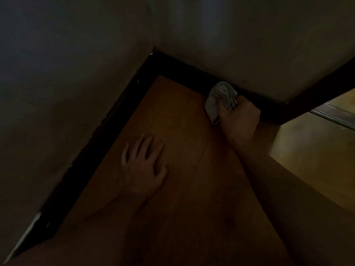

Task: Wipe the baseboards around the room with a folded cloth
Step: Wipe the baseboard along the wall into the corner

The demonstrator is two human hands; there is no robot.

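A dark baseboard (178, 68) runs along the foot of two pale walls and meets in an inside corner at the upper middle. My right hand (240, 120) grips a bunched light grey cloth (221, 96), and the cloth touches the baseboard of the far wall to the right of that corner. My left hand (146, 167) lies flat on the wooden floor with its fingers spread, beside the left wall's baseboard (99, 146). The scene is very dim.
Orange-brown wooden floor (172, 116) fills the corner. At the right the far wall ends at an outer corner (286, 106); past it lies brighter flooring (311, 154) with a metal threshold strip (332, 118). A pale strip (28, 229) shows at the lower left.
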